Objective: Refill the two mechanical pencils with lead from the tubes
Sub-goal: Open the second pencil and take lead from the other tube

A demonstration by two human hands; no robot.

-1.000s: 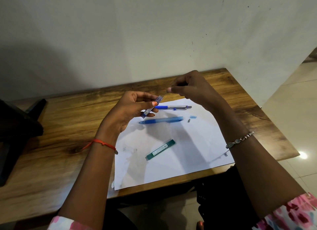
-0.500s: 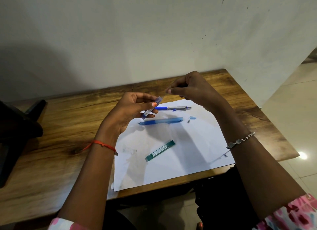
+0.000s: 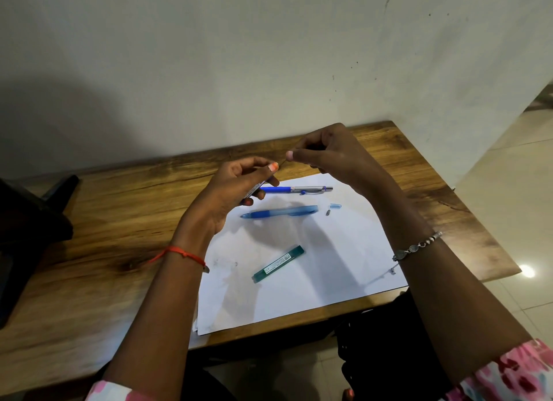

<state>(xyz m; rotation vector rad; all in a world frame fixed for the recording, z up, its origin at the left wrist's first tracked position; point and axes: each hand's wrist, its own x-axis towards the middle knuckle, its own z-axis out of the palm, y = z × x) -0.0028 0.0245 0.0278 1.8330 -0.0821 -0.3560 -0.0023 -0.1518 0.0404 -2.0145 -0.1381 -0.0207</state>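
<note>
Both arms are held up over the brown desk (image 3: 119, 221) and the white paper (image 3: 329, 266). The left hand (image 3: 230, 188) curls round a small lead tube (image 3: 254, 190). Close beside it, the right hand (image 3: 332, 155) pinches a thin lead (image 3: 282, 161), which is hard to see. A dark blue pencil (image 3: 296, 189), a light blue pencil (image 3: 278, 212) and a green tube (image 3: 278, 264) lie on the paper.

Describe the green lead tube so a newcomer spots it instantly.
On the wooden table lies a white sheet. On its near half, alone, lies the green lead tube: short and white-labelled, unlike the two long blue pencils beyond.
</note>
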